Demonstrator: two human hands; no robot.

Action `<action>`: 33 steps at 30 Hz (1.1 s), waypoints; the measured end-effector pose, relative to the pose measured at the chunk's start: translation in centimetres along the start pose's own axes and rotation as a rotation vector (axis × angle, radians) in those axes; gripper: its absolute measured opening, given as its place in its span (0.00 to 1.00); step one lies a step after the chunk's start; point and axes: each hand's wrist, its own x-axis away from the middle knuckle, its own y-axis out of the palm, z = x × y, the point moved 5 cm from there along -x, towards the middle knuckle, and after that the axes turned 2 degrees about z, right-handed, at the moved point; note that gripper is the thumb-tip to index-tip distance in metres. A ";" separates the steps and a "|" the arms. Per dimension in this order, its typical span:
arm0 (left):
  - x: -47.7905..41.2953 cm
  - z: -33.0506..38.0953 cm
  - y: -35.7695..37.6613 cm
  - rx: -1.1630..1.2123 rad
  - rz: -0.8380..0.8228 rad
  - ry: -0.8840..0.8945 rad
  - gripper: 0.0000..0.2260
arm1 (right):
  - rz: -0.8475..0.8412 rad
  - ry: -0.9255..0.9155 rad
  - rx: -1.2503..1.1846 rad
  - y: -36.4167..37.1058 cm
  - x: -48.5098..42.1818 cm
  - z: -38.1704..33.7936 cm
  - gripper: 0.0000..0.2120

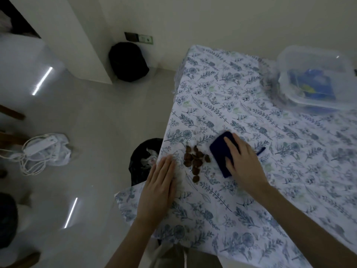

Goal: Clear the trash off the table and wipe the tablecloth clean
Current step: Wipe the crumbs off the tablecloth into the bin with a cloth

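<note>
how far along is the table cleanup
Done: the brown scraps are gathered in one pile near the tablecloth edge. In hand: the right hand presses a blue cloth beside them; the left hand lies flat. Left: scraps into the bin, then wiping.

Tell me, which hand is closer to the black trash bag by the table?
Left. The left hand lies flat at the edge of the tablecloth, right beside the trash bag. The right hand is further in, pressing the blue cloth, beyond the brown scraps.
</note>
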 end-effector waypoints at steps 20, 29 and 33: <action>2.9 -0.8 0.2 0.075 0.029 -0.087 0.25 | 0.111 0.413 -0.135 2.0 6.8 -5.1 0.35; 2.8 -1.0 0.0 0.144 0.052 -0.079 0.25 | 0.181 0.522 -0.194 2.9 3.7 -9.0 0.37; 2.3 -1.3 0.2 0.119 0.071 -0.093 0.23 | 0.187 0.414 -0.190 2.9 0.2 -11.3 0.37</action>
